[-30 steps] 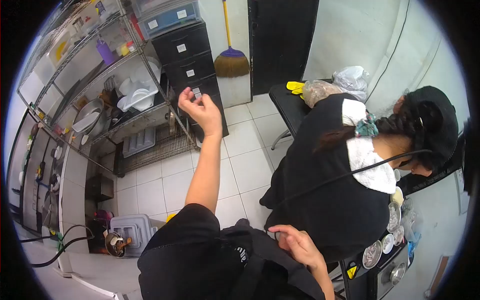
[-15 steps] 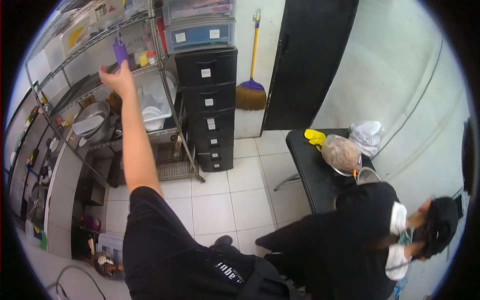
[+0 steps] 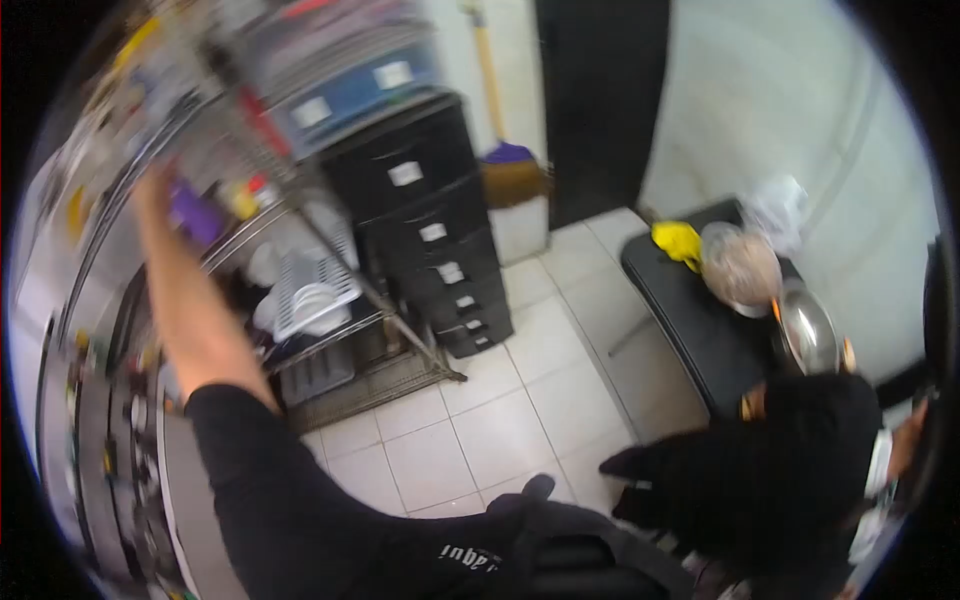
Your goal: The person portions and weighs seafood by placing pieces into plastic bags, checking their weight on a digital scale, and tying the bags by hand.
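My left arm stretches up to the wire shelf rack [image 3: 240, 235] on the left. My left hand [image 3: 153, 185] is beside a purple bottle [image 3: 197, 212] on the shelf. Motion blur smears the fingers, so whether they touch or grip anything does not show. Close to the bottle stand a yellow container [image 3: 240, 200] and a small one with a red lid [image 3: 258, 184]. My right hand is out of view.
Black drawers [image 3: 405, 205] stand beside the rack, near a hanging broom [image 3: 513, 170]. At right, a co-worker [image 3: 760, 480] leans over a black table [image 3: 690, 330] holding a metal bowl [image 3: 808, 330], a bagged brownish mass [image 3: 742, 268] and a yellow cloth-like item [image 3: 678, 243].
My view has turned and shifted closer to the rack. My left hand has moved further in among the shelves, beside the purple bottle. The co-worker's metal bowl now shows more fully.
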`<move>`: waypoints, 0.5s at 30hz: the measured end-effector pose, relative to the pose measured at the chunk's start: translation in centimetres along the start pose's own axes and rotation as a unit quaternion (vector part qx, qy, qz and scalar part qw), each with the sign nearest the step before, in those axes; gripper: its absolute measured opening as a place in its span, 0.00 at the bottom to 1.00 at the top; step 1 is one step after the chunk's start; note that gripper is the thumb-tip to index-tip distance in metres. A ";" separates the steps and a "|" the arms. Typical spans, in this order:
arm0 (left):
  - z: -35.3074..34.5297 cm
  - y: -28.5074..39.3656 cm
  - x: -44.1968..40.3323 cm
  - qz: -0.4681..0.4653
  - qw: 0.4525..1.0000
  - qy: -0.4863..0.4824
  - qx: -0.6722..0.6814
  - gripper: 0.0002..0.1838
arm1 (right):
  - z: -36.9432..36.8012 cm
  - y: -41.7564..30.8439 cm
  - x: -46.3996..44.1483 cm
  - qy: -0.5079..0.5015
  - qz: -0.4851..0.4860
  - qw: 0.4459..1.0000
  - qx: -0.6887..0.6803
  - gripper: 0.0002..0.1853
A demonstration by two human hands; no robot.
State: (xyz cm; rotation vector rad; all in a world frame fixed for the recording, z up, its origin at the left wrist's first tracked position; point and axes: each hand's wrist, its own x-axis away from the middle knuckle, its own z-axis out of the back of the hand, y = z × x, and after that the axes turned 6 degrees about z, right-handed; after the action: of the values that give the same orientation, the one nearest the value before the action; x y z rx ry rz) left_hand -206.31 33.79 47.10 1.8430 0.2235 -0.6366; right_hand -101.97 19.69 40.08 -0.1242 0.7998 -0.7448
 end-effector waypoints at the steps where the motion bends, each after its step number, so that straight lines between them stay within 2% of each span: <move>1: -0.7 -1.6 -0.1 0.003 1.000 -0.014 -0.008 0.36 | 0.3 0.4 0.7 0.001 0.018 0.999 0.031 0.20; 5: -4.1 -7.4 1.7 -0.003 0.996 -0.057 -0.071 0.34 | 0.5 1.2 -1.2 -0.052 0.018 0.998 -0.014 0.24; 10: -7.9 -11.7 10.4 -0.034 0.984 -0.094 -0.148 0.32 | -0.1 0.9 -3.5 -0.083 0.008 0.988 -0.129 0.30; 15: -12.2 -13.7 19.7 -0.025 0.977 -0.161 -0.139 0.30 | -1.7 0.6 -5.7 -0.091 0.023 0.989 -0.115 0.32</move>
State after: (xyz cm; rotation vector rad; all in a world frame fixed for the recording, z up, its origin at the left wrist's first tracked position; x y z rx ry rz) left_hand -192.09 46.97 28.38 1.4472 0.1369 -0.8817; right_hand -105.43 24.10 42.15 -0.3742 0.7096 -0.5857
